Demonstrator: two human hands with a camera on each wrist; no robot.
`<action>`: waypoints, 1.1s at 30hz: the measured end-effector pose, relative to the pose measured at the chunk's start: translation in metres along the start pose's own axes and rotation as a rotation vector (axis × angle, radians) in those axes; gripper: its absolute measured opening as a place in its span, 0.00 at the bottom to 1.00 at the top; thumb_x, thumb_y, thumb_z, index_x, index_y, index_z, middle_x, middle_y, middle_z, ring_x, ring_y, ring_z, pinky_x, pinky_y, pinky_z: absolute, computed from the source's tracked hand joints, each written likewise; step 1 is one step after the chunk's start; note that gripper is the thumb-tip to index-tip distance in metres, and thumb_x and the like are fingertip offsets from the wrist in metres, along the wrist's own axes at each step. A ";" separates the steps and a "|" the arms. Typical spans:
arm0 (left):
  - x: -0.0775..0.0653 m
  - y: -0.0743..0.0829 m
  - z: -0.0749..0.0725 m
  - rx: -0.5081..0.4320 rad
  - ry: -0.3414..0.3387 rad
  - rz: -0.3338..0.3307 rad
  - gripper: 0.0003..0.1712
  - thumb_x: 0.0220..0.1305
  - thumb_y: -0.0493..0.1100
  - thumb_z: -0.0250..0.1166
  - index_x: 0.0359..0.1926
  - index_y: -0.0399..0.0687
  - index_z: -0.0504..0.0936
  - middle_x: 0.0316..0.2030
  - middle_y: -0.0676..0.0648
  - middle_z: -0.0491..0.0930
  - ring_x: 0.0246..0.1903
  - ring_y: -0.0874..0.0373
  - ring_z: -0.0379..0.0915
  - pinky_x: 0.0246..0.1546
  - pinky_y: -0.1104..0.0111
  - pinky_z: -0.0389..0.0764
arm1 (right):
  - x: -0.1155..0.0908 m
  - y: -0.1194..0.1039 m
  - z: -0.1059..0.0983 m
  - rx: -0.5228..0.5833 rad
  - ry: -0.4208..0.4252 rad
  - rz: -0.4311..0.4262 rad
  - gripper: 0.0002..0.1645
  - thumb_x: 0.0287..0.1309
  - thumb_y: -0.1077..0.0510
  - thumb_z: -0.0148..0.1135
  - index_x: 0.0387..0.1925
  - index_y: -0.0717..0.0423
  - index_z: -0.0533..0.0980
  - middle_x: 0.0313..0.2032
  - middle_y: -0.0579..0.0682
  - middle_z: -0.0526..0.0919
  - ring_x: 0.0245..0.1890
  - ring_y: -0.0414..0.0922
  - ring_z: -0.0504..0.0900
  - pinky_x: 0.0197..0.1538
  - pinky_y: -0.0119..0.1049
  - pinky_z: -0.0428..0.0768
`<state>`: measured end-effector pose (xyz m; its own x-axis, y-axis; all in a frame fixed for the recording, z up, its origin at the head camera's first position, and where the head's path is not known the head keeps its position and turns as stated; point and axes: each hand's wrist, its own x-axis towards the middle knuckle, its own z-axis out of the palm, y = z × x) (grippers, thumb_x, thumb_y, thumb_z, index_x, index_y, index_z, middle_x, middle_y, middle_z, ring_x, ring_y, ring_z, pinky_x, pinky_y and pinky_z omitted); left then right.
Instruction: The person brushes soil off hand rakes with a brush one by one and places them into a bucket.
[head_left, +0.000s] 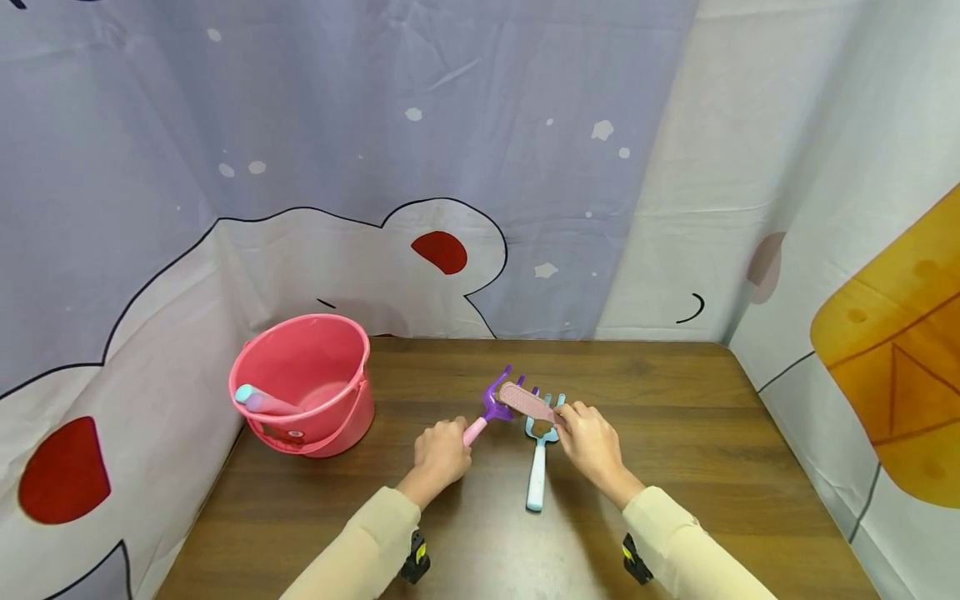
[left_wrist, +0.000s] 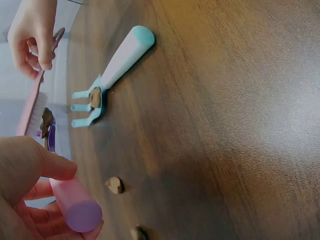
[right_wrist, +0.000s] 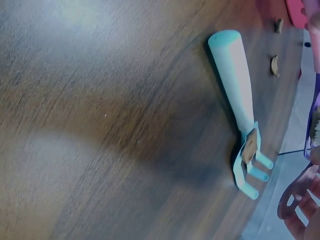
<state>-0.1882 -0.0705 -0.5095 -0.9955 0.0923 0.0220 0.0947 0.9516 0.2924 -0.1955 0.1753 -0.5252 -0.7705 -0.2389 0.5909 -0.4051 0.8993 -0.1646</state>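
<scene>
At mid-table, the left hand (head_left: 441, 454) grips the pink handle of a purple toy rake (head_left: 497, 398), raised, while the right hand (head_left: 592, 442) pinches a pink brush (head_left: 527, 402) laid across its tines. Judging by brown crumbs (left_wrist: 114, 185) on the wood, cleaning seems underway, not finished. Between the hands lies a blue toy fork (head_left: 537, 458), dirt stuck on it. Far left stands a pink bucket (head_left: 303, 392) holding another tool.

Count: one pink bucket (head_left: 303, 383), left of centre; two toy rakes, one purple (head_left: 491, 406), one blue (head_left: 537, 458); one pink brush (head_left: 527, 402); one tool handle (head_left: 258, 401) inside bucket; two hands.
</scene>
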 end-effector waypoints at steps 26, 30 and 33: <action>-0.007 -0.012 -0.024 0.014 0.078 0.039 0.16 0.45 0.46 0.70 0.36 0.49 0.78 0.23 0.47 0.75 0.22 0.47 0.75 0.17 0.59 0.70 | 0.004 -0.013 0.001 0.003 0.012 -0.057 0.12 0.41 0.61 0.70 0.32 0.51 0.79 0.25 0.46 0.77 0.23 0.46 0.74 0.22 0.39 0.74; -0.008 -0.019 -0.027 0.013 0.085 0.043 0.16 0.46 0.46 0.70 0.37 0.48 0.78 0.23 0.47 0.75 0.22 0.48 0.75 0.17 0.59 0.70 | 0.002 -0.007 0.001 0.007 -0.008 -0.019 0.11 0.43 0.61 0.69 0.33 0.52 0.80 0.26 0.47 0.77 0.24 0.47 0.76 0.22 0.41 0.75; -0.009 -0.022 -0.031 0.008 0.091 0.047 0.16 0.45 0.46 0.70 0.37 0.50 0.79 0.22 0.48 0.74 0.22 0.48 0.75 0.17 0.59 0.70 | 0.002 -0.004 0.001 0.006 -0.016 -0.009 0.12 0.42 0.61 0.70 0.33 0.52 0.80 0.26 0.47 0.78 0.25 0.47 0.76 0.23 0.41 0.75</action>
<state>-0.1816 -0.1008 -0.4868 -0.9864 0.1098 0.1225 0.1406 0.9492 0.2814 -0.1954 0.1711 -0.5242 -0.7745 -0.2525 0.5800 -0.4149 0.8949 -0.1644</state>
